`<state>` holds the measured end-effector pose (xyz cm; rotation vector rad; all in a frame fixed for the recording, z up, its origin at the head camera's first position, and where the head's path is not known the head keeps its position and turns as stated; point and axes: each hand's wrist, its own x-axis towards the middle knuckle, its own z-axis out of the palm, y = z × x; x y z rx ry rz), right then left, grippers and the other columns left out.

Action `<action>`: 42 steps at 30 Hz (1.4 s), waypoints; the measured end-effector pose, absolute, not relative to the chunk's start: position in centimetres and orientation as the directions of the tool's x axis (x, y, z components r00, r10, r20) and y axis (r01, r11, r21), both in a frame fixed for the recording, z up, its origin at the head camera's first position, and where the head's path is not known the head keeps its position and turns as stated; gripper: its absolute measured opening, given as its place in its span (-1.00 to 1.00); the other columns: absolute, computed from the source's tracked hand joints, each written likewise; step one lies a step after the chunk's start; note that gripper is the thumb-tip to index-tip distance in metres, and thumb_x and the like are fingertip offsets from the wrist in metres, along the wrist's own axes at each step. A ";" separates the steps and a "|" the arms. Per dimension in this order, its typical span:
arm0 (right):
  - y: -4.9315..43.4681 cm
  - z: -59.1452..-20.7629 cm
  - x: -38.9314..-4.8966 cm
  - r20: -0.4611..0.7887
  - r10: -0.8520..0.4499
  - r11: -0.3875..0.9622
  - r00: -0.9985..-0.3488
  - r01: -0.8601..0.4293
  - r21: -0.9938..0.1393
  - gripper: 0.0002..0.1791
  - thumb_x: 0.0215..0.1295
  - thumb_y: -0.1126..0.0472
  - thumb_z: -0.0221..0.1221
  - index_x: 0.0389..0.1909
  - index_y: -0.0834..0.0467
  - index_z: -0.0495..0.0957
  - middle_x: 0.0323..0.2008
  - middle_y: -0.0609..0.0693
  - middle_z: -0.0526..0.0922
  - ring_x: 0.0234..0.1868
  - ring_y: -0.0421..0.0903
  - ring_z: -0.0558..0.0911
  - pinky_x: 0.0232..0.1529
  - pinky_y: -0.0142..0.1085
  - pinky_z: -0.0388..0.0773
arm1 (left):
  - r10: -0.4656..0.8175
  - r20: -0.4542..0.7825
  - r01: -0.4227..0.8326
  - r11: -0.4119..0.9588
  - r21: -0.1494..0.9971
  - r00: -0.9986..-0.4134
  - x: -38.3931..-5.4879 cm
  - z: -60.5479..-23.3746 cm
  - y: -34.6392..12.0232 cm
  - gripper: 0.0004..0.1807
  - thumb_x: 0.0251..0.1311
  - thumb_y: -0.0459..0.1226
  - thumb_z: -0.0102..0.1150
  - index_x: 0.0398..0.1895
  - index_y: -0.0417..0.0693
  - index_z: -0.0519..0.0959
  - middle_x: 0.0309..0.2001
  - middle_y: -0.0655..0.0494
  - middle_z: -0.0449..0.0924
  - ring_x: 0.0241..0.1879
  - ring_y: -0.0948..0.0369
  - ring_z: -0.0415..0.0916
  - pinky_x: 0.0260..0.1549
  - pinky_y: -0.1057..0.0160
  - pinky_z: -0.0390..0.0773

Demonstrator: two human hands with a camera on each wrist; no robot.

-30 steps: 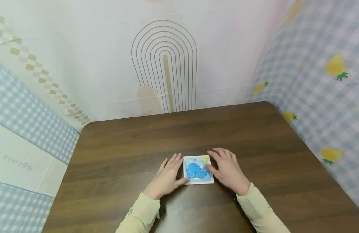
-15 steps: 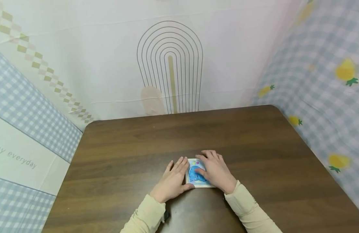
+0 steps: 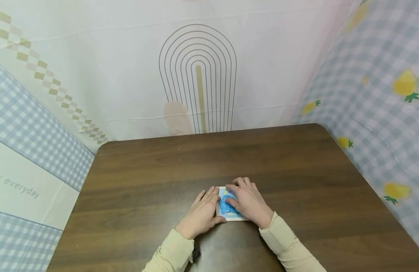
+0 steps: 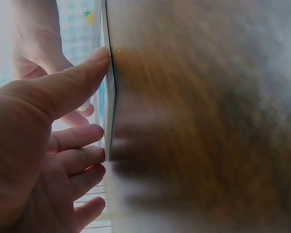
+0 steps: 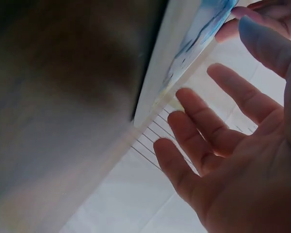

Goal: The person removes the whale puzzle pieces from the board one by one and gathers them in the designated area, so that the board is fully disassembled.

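One picture board (image 3: 229, 212) is found on one table (image 3: 144, 177). Two hands are counted, both spread: the board is touched at 9 o'clock by the left hand (image 3: 201, 213); its 3 o'clock side is overhung by the right hand (image 3: 250, 203), contact unconfirmed.
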<state>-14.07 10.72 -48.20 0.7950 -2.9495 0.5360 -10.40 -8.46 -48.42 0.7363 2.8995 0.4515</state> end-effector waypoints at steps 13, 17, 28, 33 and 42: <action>10.4 -48.0 -14.5 0.100 -0.472 0.828 -0.876 -0.479 -0.293 -0.52 0.16 -0.04 0.35 0.06 0.09 0.64 -0.13 0.02 0.46 -0.13 -0.01 0.34 -0.19 -0.19 0.33 | 0.472 -0.002 0.443 0.829 0.342 -0.882 -10.7 -48.5 -8.1 -0.18 0.02 0.13 0.35 0.23 -0.20 0.39 0.41 -0.15 0.21 0.45 0.01 0.07 0.42 0.01 0.02; 10.3 -48.1 -14.6 0.095 -0.473 0.824 -0.876 -0.478 -0.303 -0.54 0.16 -0.03 0.35 0.04 0.09 0.64 -0.14 0.01 0.46 -0.14 -0.01 0.34 -0.18 -0.17 0.34 | 0.466 -0.001 0.438 0.832 0.341 -0.885 -10.7 -48.4 -8.1 -0.10 0.00 0.13 0.36 0.31 -0.24 0.34 0.42 -0.15 0.21 0.45 0.01 0.07 0.42 0.02 0.01; 9.9 -48.2 -15.0 0.105 -0.490 0.806 -0.866 -0.495 -0.325 -0.62 0.17 0.02 0.35 -0.02 0.07 0.66 -0.17 0.00 0.44 -0.16 -0.02 0.33 -0.20 -0.19 0.33 | 0.426 -0.002 0.399 0.848 0.348 -0.905 -11.2 -48.6 -8.2 -0.09 -0.08 0.17 0.37 0.23 -0.28 0.41 0.43 -0.22 0.16 0.45 -0.03 0.05 0.42 -0.01 -0.02; 9.7 -48.4 -15.0 0.085 -0.494 0.806 -0.865 -0.493 -0.328 -0.64 0.19 0.03 0.34 -0.01 0.05 0.65 -0.17 0.00 0.43 -0.15 -0.02 0.33 -0.21 -0.20 0.33 | 0.421 0.016 0.403 0.858 0.319 -0.907 -11.2 -48.6 -8.2 -0.13 -0.15 0.21 0.39 0.15 -0.21 0.50 0.40 -0.17 0.22 0.46 -0.04 0.00 0.42 -0.05 -0.05; 9.4 -48.6 -14.8 0.067 -0.514 0.794 -0.855 -0.504 -0.342 -0.62 0.20 0.01 0.33 0.01 0.04 0.64 -0.21 -0.02 0.42 -0.17 -0.03 0.33 -0.24 -0.22 0.30 | 0.468 0.067 0.469 0.850 0.238 -0.881 -11.1 -48.7 -7.9 -0.25 -0.19 0.20 0.40 0.01 -0.09 0.54 0.25 -0.16 0.42 0.42 -0.06 0.11 0.41 -0.02 0.02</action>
